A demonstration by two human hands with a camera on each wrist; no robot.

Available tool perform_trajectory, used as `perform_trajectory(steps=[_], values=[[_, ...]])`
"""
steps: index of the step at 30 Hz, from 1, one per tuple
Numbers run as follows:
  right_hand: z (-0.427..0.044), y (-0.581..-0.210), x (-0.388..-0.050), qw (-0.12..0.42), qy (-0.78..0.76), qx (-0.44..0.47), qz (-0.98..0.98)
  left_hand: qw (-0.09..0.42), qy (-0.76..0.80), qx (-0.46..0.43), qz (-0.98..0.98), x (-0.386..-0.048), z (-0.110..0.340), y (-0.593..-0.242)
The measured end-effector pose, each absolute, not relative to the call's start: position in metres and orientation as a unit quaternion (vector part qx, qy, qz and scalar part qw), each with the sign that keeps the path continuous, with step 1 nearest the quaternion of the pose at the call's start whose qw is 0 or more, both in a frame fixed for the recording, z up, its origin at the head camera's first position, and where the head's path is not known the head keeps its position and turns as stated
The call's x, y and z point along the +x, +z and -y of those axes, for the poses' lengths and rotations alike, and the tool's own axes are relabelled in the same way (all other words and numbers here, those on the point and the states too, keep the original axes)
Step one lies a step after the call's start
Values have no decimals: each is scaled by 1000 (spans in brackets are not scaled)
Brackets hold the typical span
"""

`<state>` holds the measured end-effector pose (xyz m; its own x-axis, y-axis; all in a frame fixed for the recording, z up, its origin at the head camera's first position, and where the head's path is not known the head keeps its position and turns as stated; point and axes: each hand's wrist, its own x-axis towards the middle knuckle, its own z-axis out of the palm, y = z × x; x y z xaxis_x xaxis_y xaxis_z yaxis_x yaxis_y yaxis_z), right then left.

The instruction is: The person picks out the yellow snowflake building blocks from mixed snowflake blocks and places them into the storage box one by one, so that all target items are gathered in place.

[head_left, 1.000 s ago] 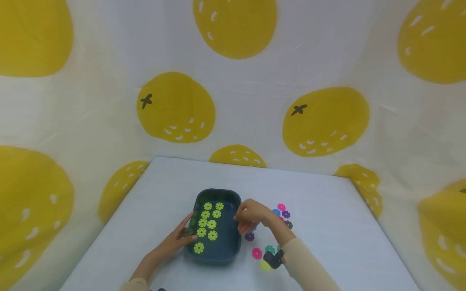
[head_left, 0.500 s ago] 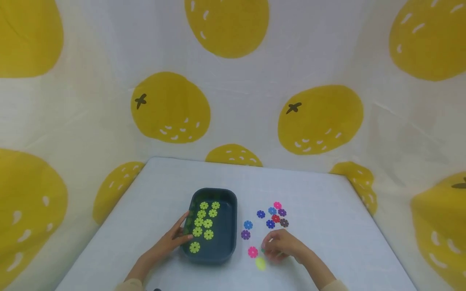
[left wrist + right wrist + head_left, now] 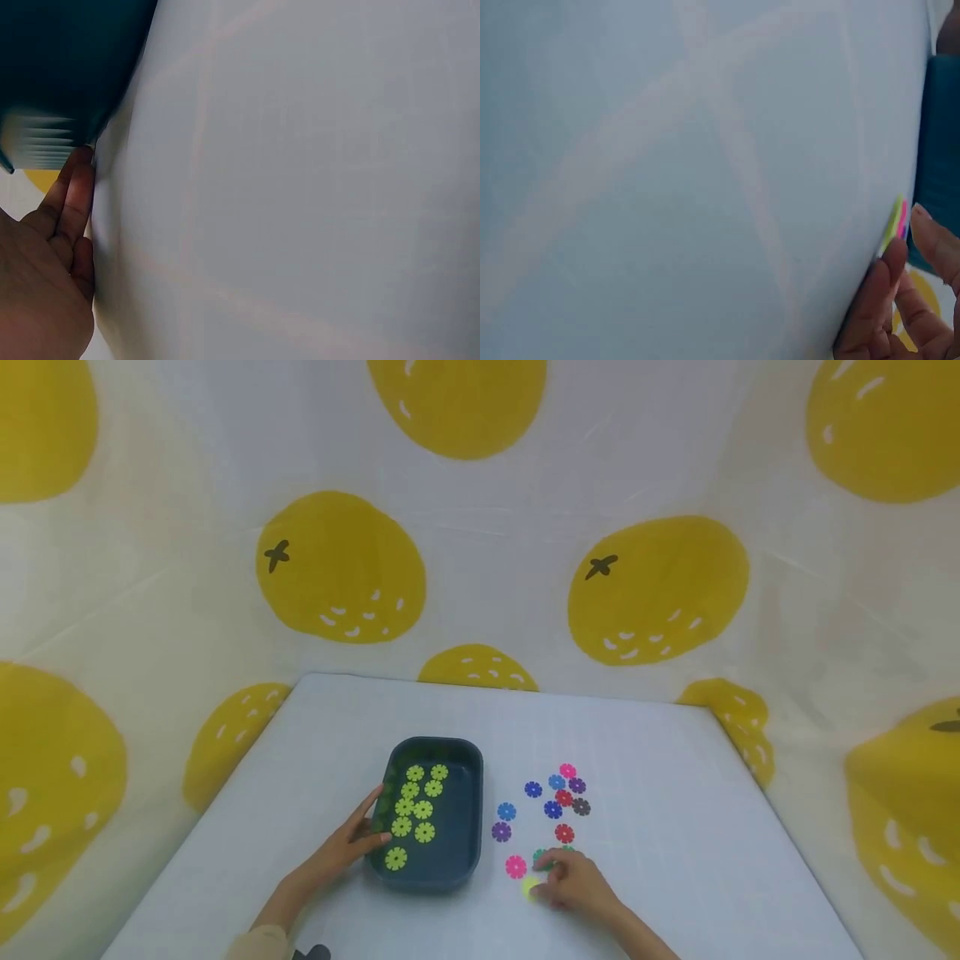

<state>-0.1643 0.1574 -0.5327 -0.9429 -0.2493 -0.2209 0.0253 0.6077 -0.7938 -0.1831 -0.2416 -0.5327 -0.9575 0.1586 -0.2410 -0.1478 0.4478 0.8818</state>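
Note:
In the head view, a dark teal tray (image 3: 457,860) holds several yellow-green notched plastic discs (image 3: 423,810), set roughly in two columns. My left hand (image 3: 348,843) rests against its left side, thumb at the rim; the left wrist view shows the fingers nearly straight along the tray's wall (image 3: 67,67). On the cloth to the right, my right hand (image 3: 573,885) is over a lone yellow-green disc (image 3: 529,887), a fingertip touching it. The right wrist view shows thumb and fingers apart beside that disc (image 3: 891,225). Just above the hand lies a green disc (image 3: 542,858), partly covered.
Loose discs surround the right hand: a pink one (image 3: 516,867), a purple one (image 3: 501,832), a red one (image 3: 564,833), and several blue, purple, red and grey ones farther back. A white cloth (image 3: 675,827) covers the table. Behind hangs a fruit-patterned curtain (image 3: 495,585).
My right hand has moved from the tray's right rim down and right to the lone yellow-green disc. The left hand stays against the tray. The head view has shifted slightly.

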Motion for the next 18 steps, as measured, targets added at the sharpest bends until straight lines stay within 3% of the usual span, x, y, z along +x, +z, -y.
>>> perform_trajectory(steps=[6, 18], values=[[-148, -541, -154, 96, -366, -60, -924, 150, 528, -6, -836, -183, 243, -533], [-144, -537, -147, 87, -367, -49, -925, 148, 523, -7, -839, -182, 241, -533]])
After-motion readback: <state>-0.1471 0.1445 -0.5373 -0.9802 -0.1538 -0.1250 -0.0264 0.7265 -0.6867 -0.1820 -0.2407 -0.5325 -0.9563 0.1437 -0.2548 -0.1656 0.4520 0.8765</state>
